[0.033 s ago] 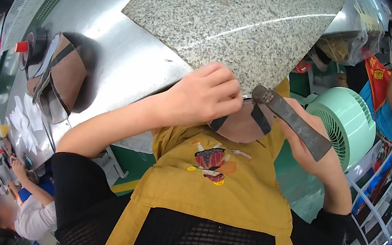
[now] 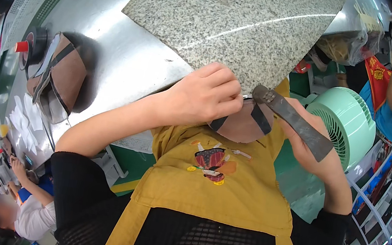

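Against the near edge of the stone slab point(image 2: 238, 24), a brown leather-like piece with black bands point(image 2: 242, 126) lies low before my apron. The fingers of my left hand point(image 2: 208, 94) are curled closed at its upper left edge; the fingertips are partly hidden. My right hand point(image 2: 299, 148) is wrapped round a hammer point(image 2: 295, 118) with a long dark metal head, round at one end and flared at the other. The round end is over the slab's corner, by the piece's upper right edge. The hammer's handle is hidden by the hand and head.
Similar brown pieces with black bands point(image 2: 68, 76) stand on the metal table point(image 2: 115, 57) at left, beside a dark roll point(image 2: 37, 47) and white paper scraps point(image 2: 22, 122). A green fan point(image 2: 345, 120) is close to my right arm. Co-workers are at far right and lower left.
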Tool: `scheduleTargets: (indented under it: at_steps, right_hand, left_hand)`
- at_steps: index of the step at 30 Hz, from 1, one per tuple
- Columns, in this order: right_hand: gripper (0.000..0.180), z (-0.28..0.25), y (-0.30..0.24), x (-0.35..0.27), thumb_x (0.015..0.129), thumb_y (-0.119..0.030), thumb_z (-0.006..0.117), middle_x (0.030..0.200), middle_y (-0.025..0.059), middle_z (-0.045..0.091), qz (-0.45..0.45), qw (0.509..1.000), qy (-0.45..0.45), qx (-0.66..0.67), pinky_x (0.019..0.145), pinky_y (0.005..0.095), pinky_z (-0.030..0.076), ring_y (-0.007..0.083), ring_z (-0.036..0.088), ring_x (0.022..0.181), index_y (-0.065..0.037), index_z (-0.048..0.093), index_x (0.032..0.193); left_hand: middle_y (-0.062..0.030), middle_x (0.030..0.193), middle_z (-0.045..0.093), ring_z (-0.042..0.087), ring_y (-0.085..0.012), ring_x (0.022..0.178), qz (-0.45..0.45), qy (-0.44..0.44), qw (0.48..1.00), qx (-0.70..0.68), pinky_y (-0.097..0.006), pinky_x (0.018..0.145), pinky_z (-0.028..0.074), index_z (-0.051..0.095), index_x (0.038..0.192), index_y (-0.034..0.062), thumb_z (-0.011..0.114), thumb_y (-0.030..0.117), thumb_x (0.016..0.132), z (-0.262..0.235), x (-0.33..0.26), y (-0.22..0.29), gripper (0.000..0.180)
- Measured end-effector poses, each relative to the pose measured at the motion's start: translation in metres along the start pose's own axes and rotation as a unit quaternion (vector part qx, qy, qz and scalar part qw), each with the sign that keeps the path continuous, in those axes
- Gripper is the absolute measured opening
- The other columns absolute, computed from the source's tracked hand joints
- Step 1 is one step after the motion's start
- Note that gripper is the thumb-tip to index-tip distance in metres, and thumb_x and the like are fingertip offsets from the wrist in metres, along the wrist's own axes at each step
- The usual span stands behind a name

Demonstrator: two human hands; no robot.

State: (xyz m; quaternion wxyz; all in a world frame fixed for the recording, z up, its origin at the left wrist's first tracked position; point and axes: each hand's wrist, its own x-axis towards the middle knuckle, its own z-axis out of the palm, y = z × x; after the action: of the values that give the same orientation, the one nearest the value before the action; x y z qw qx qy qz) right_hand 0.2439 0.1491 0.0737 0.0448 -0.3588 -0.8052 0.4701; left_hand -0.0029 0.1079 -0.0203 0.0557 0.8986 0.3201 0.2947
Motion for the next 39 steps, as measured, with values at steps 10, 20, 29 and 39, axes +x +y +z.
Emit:
scheduleTargets:
  at_steps: [10,20,29,39]
  right_hand:
    - [0.026,0.001,-0.01,0.004,0.091,-0.004,0.051,0.078,0.0083,0.054,-0.055,0.998,0.028,0.02,0.064,0.0281,0.043,0.0159,0.051,0.067,0.003,0.05,0.116]
    - [0.034,0.006,-0.016,0.004,0.083,-0.006,0.055,0.095,0.0183,0.06,-0.047,0.998,0.01,-0.047,0.067,0.0406,0.048,0.039,0.061,0.083,-0.003,0.048,0.116]
    - [0.029,0.016,-0.005,0.004,0.089,-0.003,0.052,0.088,0.0211,0.061,-0.022,0.998,-0.013,-0.057,0.069,0.0371,0.049,0.0411,0.061,0.083,0.0,0.05,0.118]
    - [0.037,0.02,-0.004,0.002,0.085,-0.007,0.058,0.096,0.0167,0.061,-0.036,0.995,-0.031,-0.083,0.069,0.0396,0.051,0.0376,0.063,0.084,-0.003,0.048,0.12]
  left_hand:
    - [-0.0054,0.088,0.052,0.053,-0.0215,0.086,0.021,0.01,0.999,0.022,-0.033,0.073,0.046,0.06,0.09,0.0052,0.061,0.011,0.065,0.003,-0.003,0.0,0.025]
    - [-0.0039,0.089,0.053,0.053,-0.0211,0.089,0.019,0.006,0.999,0.042,-0.036,0.078,0.045,0.06,0.089,0.008,0.063,0.013,0.065,0.004,-0.004,0.001,0.025]
    - [-0.0004,0.086,0.054,0.052,-0.0215,0.09,-0.112,0.031,0.993,-0.03,-0.04,0.089,0.042,0.062,0.09,0.0111,0.067,0.016,0.061,0.004,-0.008,0.005,0.03]
    - [-0.0011,0.087,0.053,0.053,-0.0208,0.088,-0.048,0.044,0.997,0.048,-0.039,0.088,0.044,0.061,0.088,0.0107,0.062,0.013,0.064,0.004,-0.008,0.011,0.024]
